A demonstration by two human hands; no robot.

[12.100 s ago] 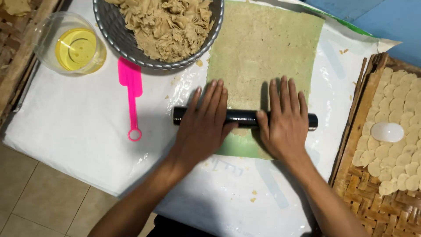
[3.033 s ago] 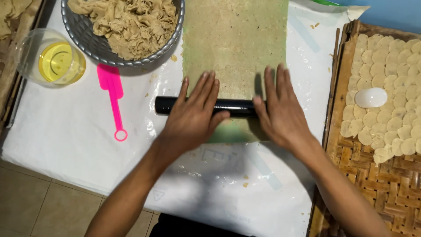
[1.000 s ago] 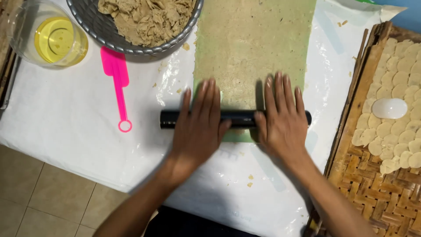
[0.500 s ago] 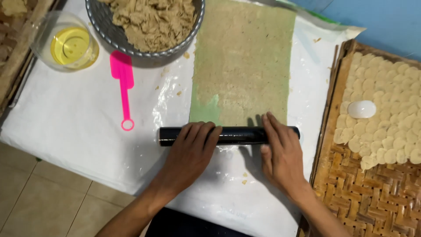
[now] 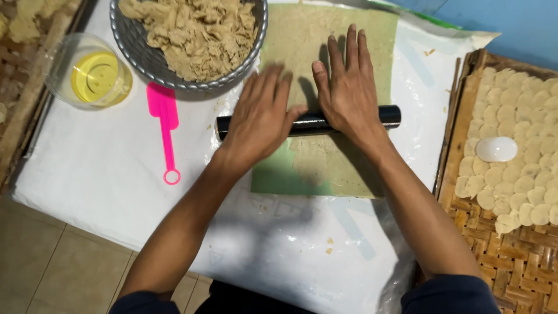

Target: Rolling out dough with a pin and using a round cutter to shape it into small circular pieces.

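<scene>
Where both palms press flat, black roller [image 5: 308,122] under left hand [image 5: 261,116]; right hand [image 5: 349,93].

Pink spatula [image 5: 163,119], cup of yellow oil [image 5: 93,75], woven tray [image 5: 511,256].

A white plastic sheet [image 5: 99,174] covers the table across the frame's middle; on it lie a pink spatula [image 5: 164,125] at left, a green mat [image 5: 325,168] centre, a grey bowl [image 5: 139,55] upper left.
</scene>
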